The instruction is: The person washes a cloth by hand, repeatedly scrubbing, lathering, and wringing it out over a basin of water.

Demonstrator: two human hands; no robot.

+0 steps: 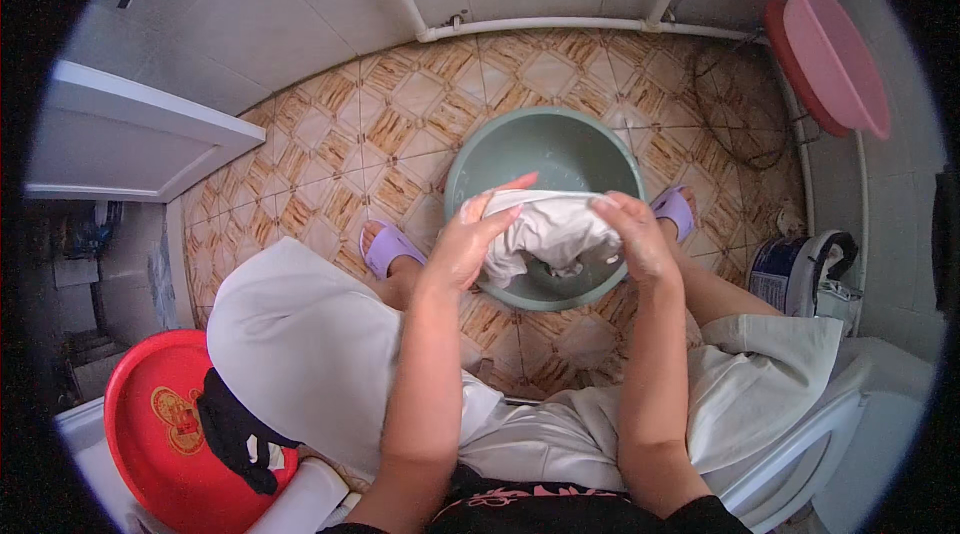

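Note:
A crumpled white cloth garment [550,230] is stretched between my two hands above a green basin [545,134] on the floor. My left hand [472,239] grips its left end, thumb on top and index finger pointing out past the edge. Closed on the opposite end is my right hand [637,234]. The upper edge of the cloth runs nearly straight from hand to hand, while the rest hangs in folds over the basin. What kind of garment it is, I cannot tell. Inside the basin, the far wall shows wet specks; its near bottom is partly hidden by the cloth.
A red basin [150,434] holding a dark garment [235,424] stands at the lower left. Pink [835,54] and red basins lean at the right wall, near a coiled hose [740,144]. A detergent-like container [775,269] is at right. My purple-slippered feet [390,249] flank the green basin.

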